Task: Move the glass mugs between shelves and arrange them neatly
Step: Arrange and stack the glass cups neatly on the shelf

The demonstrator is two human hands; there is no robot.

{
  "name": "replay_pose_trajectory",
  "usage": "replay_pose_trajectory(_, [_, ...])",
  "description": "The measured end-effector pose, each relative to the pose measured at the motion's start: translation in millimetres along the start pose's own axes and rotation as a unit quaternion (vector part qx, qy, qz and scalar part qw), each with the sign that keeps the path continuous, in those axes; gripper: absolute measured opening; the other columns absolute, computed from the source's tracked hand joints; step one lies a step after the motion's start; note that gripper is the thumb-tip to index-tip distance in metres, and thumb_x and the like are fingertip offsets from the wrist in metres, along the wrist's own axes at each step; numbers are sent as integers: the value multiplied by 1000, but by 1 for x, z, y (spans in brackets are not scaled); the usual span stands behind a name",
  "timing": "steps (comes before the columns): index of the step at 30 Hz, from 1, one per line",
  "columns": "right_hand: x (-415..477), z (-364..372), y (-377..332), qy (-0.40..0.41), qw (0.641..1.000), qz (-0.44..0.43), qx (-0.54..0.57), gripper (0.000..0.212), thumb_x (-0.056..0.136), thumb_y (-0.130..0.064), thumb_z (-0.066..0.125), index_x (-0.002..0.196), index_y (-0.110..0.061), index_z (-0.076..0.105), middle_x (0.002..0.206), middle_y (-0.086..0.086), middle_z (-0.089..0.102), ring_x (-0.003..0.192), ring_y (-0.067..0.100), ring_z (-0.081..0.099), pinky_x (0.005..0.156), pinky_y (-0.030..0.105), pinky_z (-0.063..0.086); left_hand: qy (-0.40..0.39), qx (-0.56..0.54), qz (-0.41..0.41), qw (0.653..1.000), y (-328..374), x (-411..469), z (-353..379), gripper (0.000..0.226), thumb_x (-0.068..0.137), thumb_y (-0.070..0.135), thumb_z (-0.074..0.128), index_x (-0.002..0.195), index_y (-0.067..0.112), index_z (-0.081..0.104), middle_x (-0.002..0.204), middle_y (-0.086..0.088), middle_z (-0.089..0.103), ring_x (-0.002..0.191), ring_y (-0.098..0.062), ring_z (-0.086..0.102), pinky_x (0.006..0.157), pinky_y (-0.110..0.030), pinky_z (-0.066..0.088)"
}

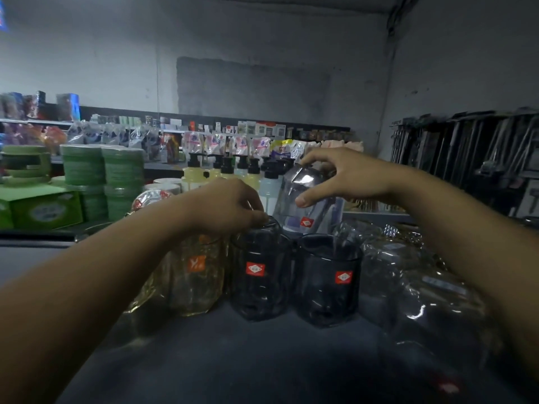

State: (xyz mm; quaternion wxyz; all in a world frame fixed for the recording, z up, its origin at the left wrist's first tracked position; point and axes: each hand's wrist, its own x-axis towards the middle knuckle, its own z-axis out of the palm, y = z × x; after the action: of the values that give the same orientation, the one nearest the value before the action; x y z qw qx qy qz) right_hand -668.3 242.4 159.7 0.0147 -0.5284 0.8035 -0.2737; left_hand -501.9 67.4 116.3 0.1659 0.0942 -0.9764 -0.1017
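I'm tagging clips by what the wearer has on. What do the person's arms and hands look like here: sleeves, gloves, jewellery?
Both are bare. The left hand and right hand wear no gloves, and no ring, watch or bracelet shows on either. The left forearm and right forearm are uncovered as far as the frame's edge, so no sleeve is in view.

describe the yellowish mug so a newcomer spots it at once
On the dark shelf top in front, glass mugs stand in a row. The yellowish mug is at the left end, below the left hand. Only it is amber; the neighbouring mugs are smoky grey.
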Motion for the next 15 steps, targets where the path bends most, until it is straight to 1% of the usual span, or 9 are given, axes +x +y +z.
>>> replay_pose_trajectory(2, [2, 0, 6, -12, 1000, 9, 6, 82, 60, -55, 89, 132, -36, 55, 125, 3, 63, 108, 24, 67, 86, 43, 58, 5, -5, 5, 1000, -3, 2, 1, 29, 98, 39, 61, 114, 20, 74, 108, 5, 74, 92, -8, 66, 74, -22, 46])
replay_pose_trajectory(4, [3, -2, 10, -17, 1000, 9, 19, 82, 56, -56, 91, 129, -37, 57, 123, 5, 66, 102, 25, 70, 80, 42, 59, 7, -6, 11, 1000, -4, 1, 2, 30, 98, 41, 61, 114, 20, 75, 109, 4, 74, 94, -10, 67, 79, -26, 48])
replay_pose_trajectory(5, [3, -3, 12, -18, 1000, 8, 19, 82, 55, -58, 92, 127, -39, 58, 126, 4, 65, 105, 23, 68, 80, 40, 58, 10, -5, 12, 1000, -4, 1, 2, 30, 98, 41, 61, 114, 20, 75, 109, 4, 74, 95, -11, 67, 82, -28, 48])
replay_pose_trajectory(7, [1, -5, 14, -18, 1000, 1, 14, 80, 55, -58, 93, 126, -42, 59, 137, 2, 59, 120, 20, 59, 96, 43, 53, 12, 0, 15, 1000, -3, 0, 3, 31, 98, 41, 60, 114, 19, 75, 110, 3, 74, 96, -13, 67, 86, -30, 49])
replay_pose_trajectory(9, [-4, -5, 15, -17, 1000, 0, 3, 77, 60, -53, 92, 128, -40, 59, 142, 1, 53, 126, 19, 53, 104, 43, 49, 13, 0, 17, 1000, -2, 0, 3, 32, 98, 41, 60, 114, 18, 76, 112, 2, 74, 97, -13, 67, 88, -31, 51])
replay_pose_trajectory(10, [-5, -5, 15, -17, 1000, 0, -10, 76, 62, -51, 91, 130, -38, 58, 140, 1, 53, 124, 18, 53, 102, 40, 49, 15, -1, 17, 1000, -2, -1, 3, 32, 98, 41, 60, 114, 18, 76, 112, 3, 74, 98, -13, 67, 89, -32, 51])
replay_pose_trajectory(12, [-6, 0, 16, -25, 999, -5, -47, 75, 65, -50, 89, 131, -38, 56, 135, -2, 54, 118, 14, 55, 90, 32, 50, 15, -1, 18, 1000, -2, -1, 2, 32, 98, 41, 60, 114, 18, 76, 112, 2, 75, 98, -14, 68, 91, -34, 53])
replay_pose_trajectory(13, [-5, 4, 17, -34, 997, -7, -64, 74, 66, -51, 89, 131, -39, 56, 133, -3, 55, 113, 12, 56, 85, 30, 49, 14, -1, 18, 1000, -2, -1, 2, 32, 98, 41, 60, 115, 18, 76, 112, 2, 75, 98, -14, 68, 91, -34, 53])
replay_pose_trajectory(15, [-1, 10, 17, -57, 994, -6, -91, 72, 66, -50, 90, 129, -40, 56, 127, -6, 57, 106, 9, 59, 83, 31, 48, 13, -1, 18, 1000, -2, -1, 2, 32, 98, 40, 60, 115, 18, 76, 112, 2, 75, 97, -13, 68, 89, -32, 53])
